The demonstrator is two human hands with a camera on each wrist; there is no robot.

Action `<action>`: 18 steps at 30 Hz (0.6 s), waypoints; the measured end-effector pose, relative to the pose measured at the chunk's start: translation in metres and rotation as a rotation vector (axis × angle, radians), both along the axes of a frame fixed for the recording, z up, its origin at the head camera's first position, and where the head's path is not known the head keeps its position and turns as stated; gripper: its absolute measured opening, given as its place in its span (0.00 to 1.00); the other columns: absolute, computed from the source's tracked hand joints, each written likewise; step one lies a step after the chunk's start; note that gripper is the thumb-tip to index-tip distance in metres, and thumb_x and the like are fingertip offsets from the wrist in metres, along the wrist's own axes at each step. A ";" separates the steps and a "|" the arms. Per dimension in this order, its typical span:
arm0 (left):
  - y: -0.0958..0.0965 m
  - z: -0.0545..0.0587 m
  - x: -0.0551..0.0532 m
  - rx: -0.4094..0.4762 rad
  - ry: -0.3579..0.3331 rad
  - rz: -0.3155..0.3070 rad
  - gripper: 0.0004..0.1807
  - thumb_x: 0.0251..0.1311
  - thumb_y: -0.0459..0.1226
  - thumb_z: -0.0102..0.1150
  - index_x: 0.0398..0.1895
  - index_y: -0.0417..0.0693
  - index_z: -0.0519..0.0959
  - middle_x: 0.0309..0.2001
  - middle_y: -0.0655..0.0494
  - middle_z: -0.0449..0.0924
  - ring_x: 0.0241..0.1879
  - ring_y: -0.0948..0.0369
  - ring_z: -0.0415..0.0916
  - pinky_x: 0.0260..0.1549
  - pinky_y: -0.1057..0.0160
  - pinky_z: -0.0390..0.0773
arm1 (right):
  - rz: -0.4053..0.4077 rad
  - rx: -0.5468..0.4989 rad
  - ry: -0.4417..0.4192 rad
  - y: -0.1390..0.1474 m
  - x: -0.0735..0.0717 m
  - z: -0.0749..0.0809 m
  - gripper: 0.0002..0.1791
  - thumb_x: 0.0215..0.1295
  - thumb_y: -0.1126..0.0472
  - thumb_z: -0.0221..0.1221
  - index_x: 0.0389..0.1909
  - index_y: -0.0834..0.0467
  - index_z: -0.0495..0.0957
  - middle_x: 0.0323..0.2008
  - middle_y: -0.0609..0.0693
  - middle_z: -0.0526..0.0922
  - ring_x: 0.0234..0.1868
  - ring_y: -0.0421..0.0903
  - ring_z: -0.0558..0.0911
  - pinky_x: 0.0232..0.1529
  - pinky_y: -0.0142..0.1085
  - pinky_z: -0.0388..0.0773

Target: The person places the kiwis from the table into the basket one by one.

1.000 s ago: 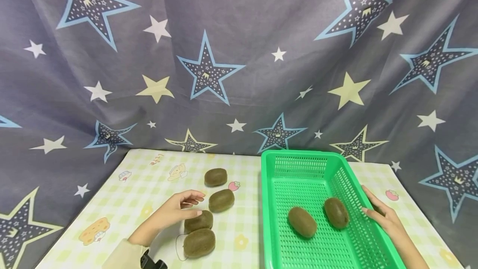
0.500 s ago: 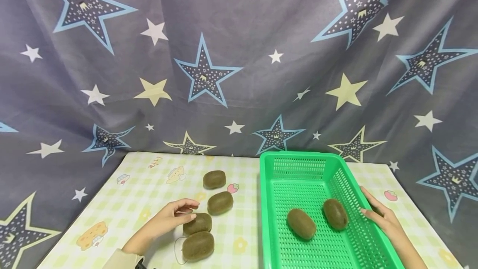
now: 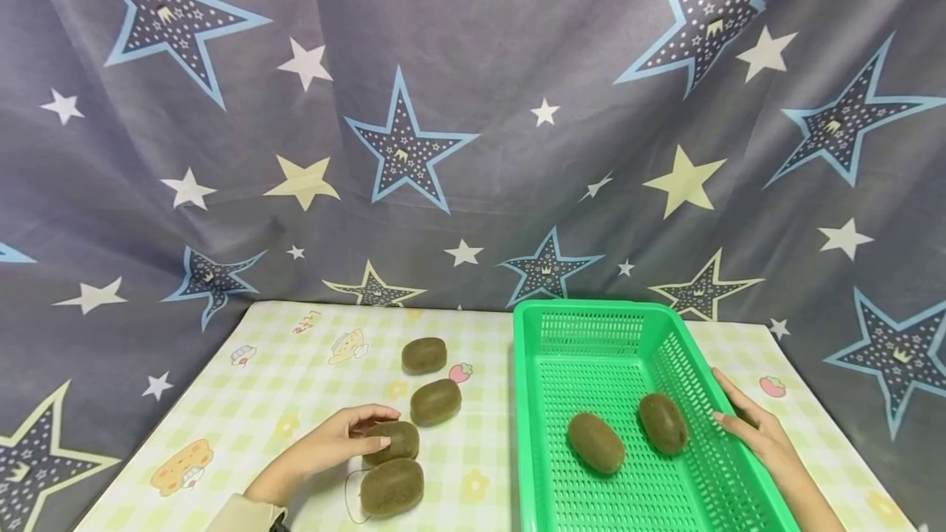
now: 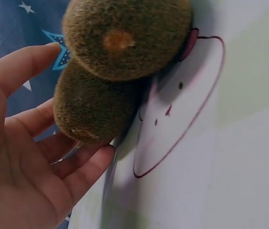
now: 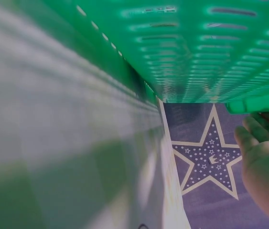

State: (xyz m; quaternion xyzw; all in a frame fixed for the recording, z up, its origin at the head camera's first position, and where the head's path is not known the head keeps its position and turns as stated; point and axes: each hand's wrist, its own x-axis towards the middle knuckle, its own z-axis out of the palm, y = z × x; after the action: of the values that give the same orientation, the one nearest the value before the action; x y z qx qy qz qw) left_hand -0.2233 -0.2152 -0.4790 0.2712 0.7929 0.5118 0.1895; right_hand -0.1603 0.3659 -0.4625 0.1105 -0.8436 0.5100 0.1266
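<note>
My left hand (image 3: 336, 439) reaches round a brown kiwi (image 3: 399, 443) on the table, thumb on its near side and fingers on its far side. In the left wrist view, the fingers (image 4: 93, 167) curve behind that kiwi (image 4: 93, 107). A second kiwi (image 3: 392, 488) lies directly in front of it, touching or nearly so. Two more, a kiwi (image 3: 436, 402) and a farther kiwi (image 3: 424, 355), lie behind. At the right, my right hand (image 3: 764, 437) grips the side rim of a green plastic basket (image 3: 526, 433), thumb over the rim.
Inside the basket lie two kiwis, one left (image 3: 596, 442) and one right (image 3: 663, 424). A checked cloth with printed pictures covers the table (image 3: 296, 376). A grey star-patterned curtain (image 3: 502, 39) hangs behind and along both sides.
My left hand has come down from above the kiwis, and its thumb and fingers have closed round the third one back to front. The right hand stays on the basket rim.
</note>
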 end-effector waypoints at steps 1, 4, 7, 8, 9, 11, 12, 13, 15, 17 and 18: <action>0.000 -0.001 0.000 0.001 0.000 -0.004 0.22 0.66 0.37 0.52 0.60 0.35 0.69 0.58 0.39 0.71 0.59 0.44 0.67 0.54 0.62 0.71 | 0.000 0.000 -0.004 0.000 0.000 0.000 0.32 0.68 0.69 0.49 0.72 0.60 0.53 0.59 0.17 0.58 0.55 0.13 0.57 0.46 0.13 0.63; 0.000 -0.003 0.000 0.013 0.000 -0.013 0.22 0.66 0.37 0.53 0.60 0.35 0.69 0.58 0.41 0.72 0.56 0.54 0.70 0.50 0.69 0.71 | 0.004 -0.001 0.003 0.000 0.000 0.000 0.31 0.68 0.69 0.49 0.71 0.62 0.53 0.59 0.18 0.58 0.56 0.13 0.57 0.47 0.14 0.63; 0.000 -0.005 -0.001 0.031 -0.005 -0.031 0.23 0.65 0.36 0.54 0.60 0.34 0.69 0.58 0.40 0.72 0.54 0.63 0.71 0.49 0.71 0.70 | 0.008 0.000 0.009 0.000 0.000 0.000 0.31 0.67 0.70 0.49 0.71 0.62 0.53 0.60 0.19 0.58 0.57 0.13 0.57 0.48 0.14 0.62; 0.000 -0.005 -0.001 0.037 -0.009 -0.038 0.23 0.65 0.35 0.54 0.61 0.34 0.68 0.58 0.39 0.71 0.53 0.65 0.71 0.49 0.71 0.70 | 0.005 0.004 0.002 0.000 0.000 0.000 0.32 0.68 0.69 0.49 0.71 0.61 0.53 0.60 0.19 0.58 0.57 0.13 0.57 0.47 0.14 0.62; 0.000 -0.005 -0.001 0.042 -0.011 -0.045 0.23 0.65 0.35 0.54 0.61 0.33 0.68 0.57 0.38 0.71 0.52 0.66 0.71 0.49 0.71 0.70 | 0.002 0.007 -0.005 0.000 0.000 0.001 0.32 0.68 0.69 0.49 0.71 0.61 0.53 0.60 0.19 0.57 0.57 0.13 0.57 0.47 0.14 0.62; -0.001 -0.005 -0.002 0.047 -0.013 -0.055 0.24 0.64 0.35 0.54 0.61 0.33 0.67 0.57 0.37 0.71 0.52 0.67 0.71 0.49 0.71 0.70 | -0.004 0.016 -0.028 0.000 0.000 0.001 0.32 0.69 0.67 0.49 0.72 0.59 0.52 0.60 0.17 0.56 0.56 0.12 0.56 0.46 0.13 0.62; -0.001 -0.006 -0.002 0.049 -0.013 -0.059 0.24 0.64 0.35 0.55 0.61 0.32 0.67 0.57 0.37 0.71 0.52 0.67 0.72 0.49 0.71 0.70 | -0.007 0.019 -0.038 0.000 0.000 0.001 0.32 0.69 0.67 0.49 0.72 0.58 0.52 0.60 0.17 0.56 0.55 0.12 0.56 0.45 0.13 0.62; -0.001 -0.006 -0.002 0.051 -0.011 -0.061 0.24 0.63 0.35 0.55 0.60 0.32 0.67 0.57 0.37 0.71 0.51 0.67 0.72 0.49 0.71 0.71 | -0.011 0.024 -0.044 0.000 0.000 0.001 0.32 0.70 0.66 0.49 0.72 0.57 0.52 0.59 0.17 0.56 0.55 0.12 0.56 0.45 0.13 0.61; -0.001 -0.007 -0.003 0.050 -0.002 -0.059 0.24 0.63 0.35 0.56 0.60 0.32 0.68 0.56 0.37 0.72 0.51 0.67 0.72 0.49 0.71 0.71 | -0.012 0.025 -0.049 0.000 -0.001 0.001 0.32 0.70 0.66 0.48 0.72 0.56 0.52 0.59 0.17 0.55 0.55 0.12 0.56 0.45 0.13 0.61; -0.001 -0.009 -0.004 0.047 0.006 -0.051 0.24 0.63 0.35 0.56 0.60 0.33 0.68 0.56 0.38 0.72 0.50 0.67 0.73 0.49 0.71 0.71 | -0.009 0.024 -0.041 0.000 -0.001 0.001 0.32 0.69 0.67 0.49 0.72 0.57 0.52 0.59 0.17 0.56 0.55 0.12 0.56 0.45 0.13 0.62; -0.001 -0.009 -0.004 0.045 0.010 -0.047 0.24 0.63 0.35 0.56 0.60 0.33 0.68 0.55 0.39 0.73 0.50 0.67 0.73 0.49 0.71 0.72 | -0.007 0.023 -0.035 0.000 0.000 0.001 0.32 0.69 0.67 0.49 0.72 0.57 0.52 0.59 0.17 0.56 0.55 0.12 0.56 0.45 0.13 0.62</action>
State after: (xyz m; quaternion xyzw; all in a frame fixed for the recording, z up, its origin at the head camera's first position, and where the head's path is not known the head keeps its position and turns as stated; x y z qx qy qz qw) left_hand -0.2270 -0.2166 -0.4883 0.2962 0.7756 0.5234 0.1915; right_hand -0.1607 0.3659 -0.4611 0.1000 -0.8518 0.5018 0.1121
